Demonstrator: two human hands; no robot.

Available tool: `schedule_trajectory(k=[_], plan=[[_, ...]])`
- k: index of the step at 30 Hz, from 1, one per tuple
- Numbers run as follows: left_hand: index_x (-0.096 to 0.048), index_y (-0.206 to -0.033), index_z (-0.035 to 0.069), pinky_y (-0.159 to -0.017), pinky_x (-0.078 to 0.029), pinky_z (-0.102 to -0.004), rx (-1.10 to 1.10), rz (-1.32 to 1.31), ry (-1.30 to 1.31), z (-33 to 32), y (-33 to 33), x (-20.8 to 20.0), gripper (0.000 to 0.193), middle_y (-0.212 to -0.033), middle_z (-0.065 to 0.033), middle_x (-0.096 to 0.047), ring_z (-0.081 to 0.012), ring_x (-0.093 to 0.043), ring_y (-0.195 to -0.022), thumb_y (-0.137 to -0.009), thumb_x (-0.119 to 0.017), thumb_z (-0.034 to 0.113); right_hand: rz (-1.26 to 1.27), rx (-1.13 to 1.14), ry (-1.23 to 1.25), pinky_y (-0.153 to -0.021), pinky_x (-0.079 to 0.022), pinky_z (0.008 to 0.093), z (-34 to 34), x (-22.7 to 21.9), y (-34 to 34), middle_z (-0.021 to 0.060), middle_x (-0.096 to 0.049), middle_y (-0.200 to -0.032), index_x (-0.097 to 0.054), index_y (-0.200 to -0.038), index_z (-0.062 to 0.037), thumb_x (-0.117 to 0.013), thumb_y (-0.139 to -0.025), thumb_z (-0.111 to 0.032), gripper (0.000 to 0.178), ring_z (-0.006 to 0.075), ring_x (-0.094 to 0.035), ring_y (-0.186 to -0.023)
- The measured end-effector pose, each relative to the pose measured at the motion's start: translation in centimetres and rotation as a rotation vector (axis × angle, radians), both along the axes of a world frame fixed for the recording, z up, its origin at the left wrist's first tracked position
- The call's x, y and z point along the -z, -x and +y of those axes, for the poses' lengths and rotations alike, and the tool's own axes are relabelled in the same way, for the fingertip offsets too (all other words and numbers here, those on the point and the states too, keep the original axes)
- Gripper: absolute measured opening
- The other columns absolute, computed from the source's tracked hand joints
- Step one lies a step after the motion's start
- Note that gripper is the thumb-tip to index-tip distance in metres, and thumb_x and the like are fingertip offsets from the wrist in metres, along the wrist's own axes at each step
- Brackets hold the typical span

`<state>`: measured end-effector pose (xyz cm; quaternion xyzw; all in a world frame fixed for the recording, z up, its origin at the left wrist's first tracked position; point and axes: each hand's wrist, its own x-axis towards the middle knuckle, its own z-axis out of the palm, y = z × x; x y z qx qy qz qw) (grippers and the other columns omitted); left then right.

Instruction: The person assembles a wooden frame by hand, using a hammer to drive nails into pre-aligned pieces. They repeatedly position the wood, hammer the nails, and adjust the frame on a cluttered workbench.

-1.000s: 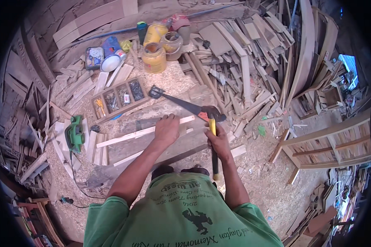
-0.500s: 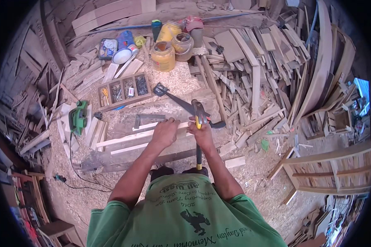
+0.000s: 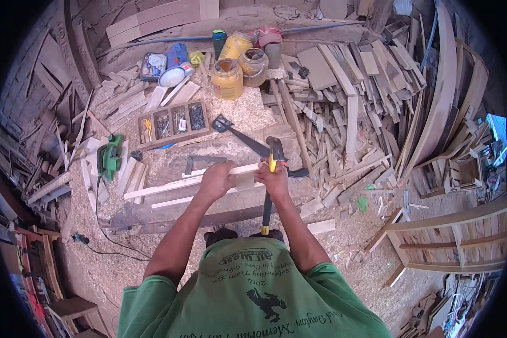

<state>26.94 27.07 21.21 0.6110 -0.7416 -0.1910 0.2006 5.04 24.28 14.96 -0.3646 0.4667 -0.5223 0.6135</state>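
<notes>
My left hand [image 3: 216, 179] is closed around a long pale wooden strip [image 3: 160, 190], above the workbench. A small flat wooden piece [image 3: 245, 180] shows beside its fingers, under the strip. With my right hand [image 3: 272, 177] I grip a hammer [image 3: 267, 208] close to its head; its black and yellow handle hangs down toward me. The strip's right end meets the fingers of that hand. Another thin strip [image 3: 177, 201] lies on the bench below. Just beyond the hands are a metal square [image 3: 189, 165] and a handsaw [image 3: 245, 139], partly hidden behind the hammer.
A green electric planer [image 3: 110, 158] with a cord is at left. Farther back stand a divided wooden tray [image 3: 173, 137] of nails, yellow jars [image 3: 227, 84] and a white bowl [image 3: 172, 77]. Stacked wood offcuts [image 3: 343, 84] fill the right; a slatted wooden frame [image 3: 450, 228] lies lower right.
The strip has shifted a little to the left with my left hand. The hammer has tilted slightly, its handle end swinging left. More of the small wooden piece shows between my hands.
</notes>
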Motion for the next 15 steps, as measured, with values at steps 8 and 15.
schedule_trajectory(k=[8,15], plan=[[-0.072,-0.111,0.004,-0.093,-0.054,-0.0582,0.022,0.048,-0.011,-0.3,0.1,-0.6,0.026,-0.104,-0.0259,-0.074,-0.0476,-0.070,-0.106,-0.092,-0.077,0.022,0.005,0.008,-0.022,-0.068,-0.063,0.0297,-0.4,0.1,-0.2,0.0100,-0.075,-0.091,-0.065,-0.127,-0.0006,-0.071,-0.108,-0.016,0.025,0.0153,-0.076,-0.074],[-0.075,-0.116,0.005,-0.095,-0.055,-0.0572,0.146,-0.010,-0.015,-1.3,-0.8,0.1,0.029,-0.108,-0.0257,-0.075,-0.0477,-0.070,-0.108,-0.095,-0.075,0.026,0.028,-0.003,-0.048,-0.078,-0.067,0.0316,-0.1,0.9,0.4,0.0079,-0.073,-0.102,-0.064,-0.137,0.0000,-0.076,-0.106,-0.023,0.041,0.0162,-0.077,-0.082]])
